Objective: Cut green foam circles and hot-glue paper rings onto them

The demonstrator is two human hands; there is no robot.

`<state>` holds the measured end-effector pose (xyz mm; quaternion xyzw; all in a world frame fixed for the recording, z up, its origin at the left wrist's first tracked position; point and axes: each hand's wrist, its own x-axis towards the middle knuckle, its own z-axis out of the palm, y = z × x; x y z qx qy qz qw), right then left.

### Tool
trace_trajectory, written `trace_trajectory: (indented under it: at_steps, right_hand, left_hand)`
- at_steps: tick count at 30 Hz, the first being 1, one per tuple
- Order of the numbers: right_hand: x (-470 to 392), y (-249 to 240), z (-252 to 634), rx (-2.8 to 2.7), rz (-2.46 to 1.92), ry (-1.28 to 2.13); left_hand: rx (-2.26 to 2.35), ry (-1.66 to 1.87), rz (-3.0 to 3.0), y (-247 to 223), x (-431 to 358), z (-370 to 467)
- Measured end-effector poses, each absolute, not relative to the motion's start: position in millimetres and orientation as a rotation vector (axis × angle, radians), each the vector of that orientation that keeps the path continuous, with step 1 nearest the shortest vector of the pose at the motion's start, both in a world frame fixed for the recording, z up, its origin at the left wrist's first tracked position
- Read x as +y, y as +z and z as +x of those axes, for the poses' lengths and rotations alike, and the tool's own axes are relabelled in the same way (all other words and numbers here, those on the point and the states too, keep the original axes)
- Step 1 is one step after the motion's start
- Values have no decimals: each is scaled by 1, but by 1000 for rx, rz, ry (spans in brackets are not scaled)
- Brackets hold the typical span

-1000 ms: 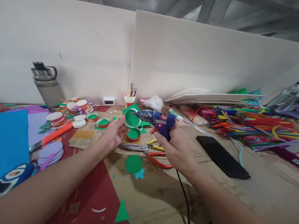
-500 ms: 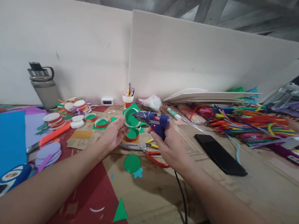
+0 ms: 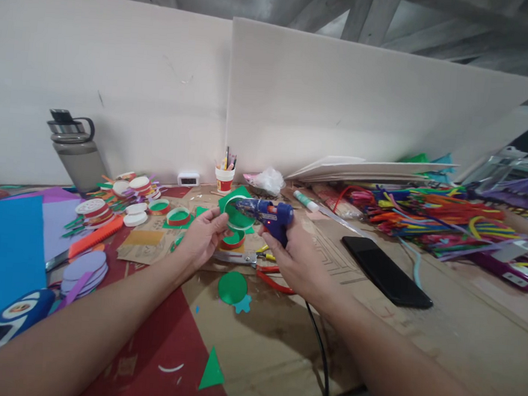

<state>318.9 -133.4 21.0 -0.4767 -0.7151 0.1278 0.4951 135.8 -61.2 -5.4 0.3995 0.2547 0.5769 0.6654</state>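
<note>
Pinched in my left hand point(image 3: 208, 233) is a shallow round cup point(image 3: 236, 219) with a white rim and green inside, tilted toward me. My right hand point(image 3: 300, 256) grips a blue hot glue gun point(image 3: 279, 217), its nozzle over the cup's inside; whether the tip touches it I cannot tell. Below the cup, a similar red-sided cup with a green inside point(image 3: 232, 240) rests on the table. Scissors with red handles point(image 3: 273, 278) lie beneath my hands, beside a yellow-handled tool point(image 3: 266, 256). Nearer me are a green disc point(image 3: 233, 287) and a small blue cutout point(image 3: 243, 304).
Left are a water bottle point(image 3: 78, 155), an orange cutter point(image 3: 96, 236) and lilac discs point(image 3: 85, 265). A pen cup point(image 3: 224, 180) stands at the back. A phone point(image 3: 385, 271) and pipe cleaners point(image 3: 438, 219) lie right. The glue gun's black cord point(image 3: 321, 344) hangs toward me.
The cup in my left hand has turned slightly, its opening facing me more. The glue gun's nozzle stays over it, with only a small shift left of the right hand.
</note>
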Motion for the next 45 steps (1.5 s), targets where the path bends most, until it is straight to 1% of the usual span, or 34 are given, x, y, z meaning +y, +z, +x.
trace_trajectory:
  at_steps: [31, 45]
  right_hand:
    - [-135, 20, 319, -1839, -1261, 348]
    - [-135, 21, 320, -1800, -1255, 290]
  left_hand:
    - [535, 1265, 879, -10, -56, 132]
    - [575, 1250, 893, -9, -61, 134]
